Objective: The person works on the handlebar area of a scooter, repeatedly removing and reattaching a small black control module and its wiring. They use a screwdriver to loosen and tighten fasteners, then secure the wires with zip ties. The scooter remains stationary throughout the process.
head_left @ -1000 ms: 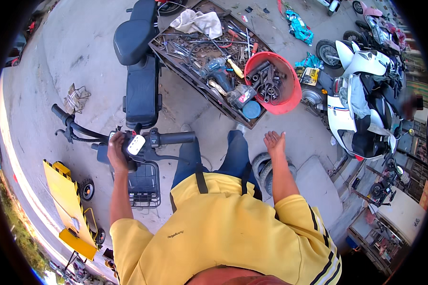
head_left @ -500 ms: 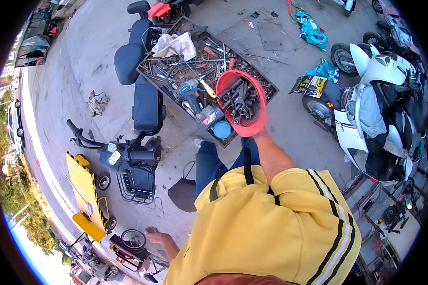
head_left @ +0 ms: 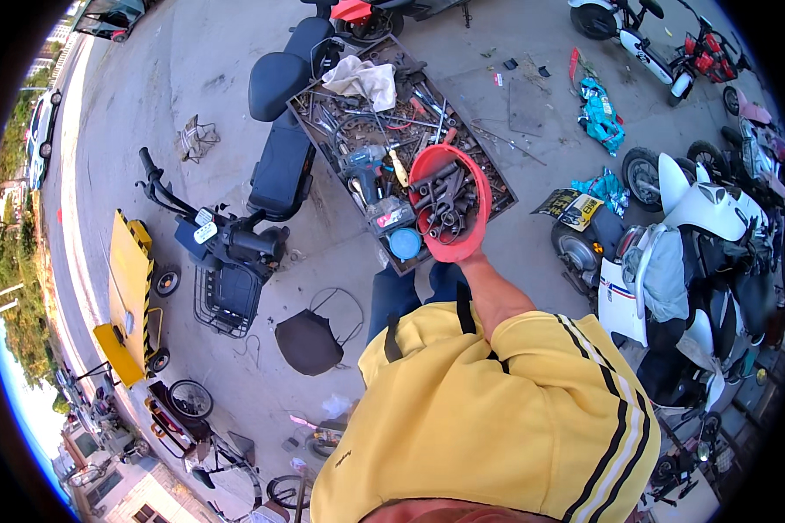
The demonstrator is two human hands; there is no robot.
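Observation:
My right hand [head_left: 472, 261] grips the near side of a red plastic bucket [head_left: 474, 232], its fingers mostly hidden behind the wall. Inside the bucket lies a pile of dark metal sockets and wrenches [head_left: 446, 202]. The bucket is over the near right part of a metal tool tray [head_left: 500, 207]; whether it rests there I cannot tell. Beside it in the tray are a screwdriver with a pale handle [head_left: 399, 168], a cordless power drill [head_left: 364, 166] and a round blue lid or tub [head_left: 405, 243]. A whitish rag [head_left: 362, 82] covers the tray's far left. My left hand is out of view.
Left of the tray stands an electric bike [head_left: 270, 187] with a front basket. A dark stool seat [head_left: 309, 343] is on the ground close to my left side. White scooters [head_left: 706, 205] line the right. A yellow trolley [head_left: 127, 301] stands farther left.
The view has turned and shifted, so the surroundings sit differently. My left hand, stretched out at lower left before, has gone out of view. The bucket stays in my right hand over the tray.

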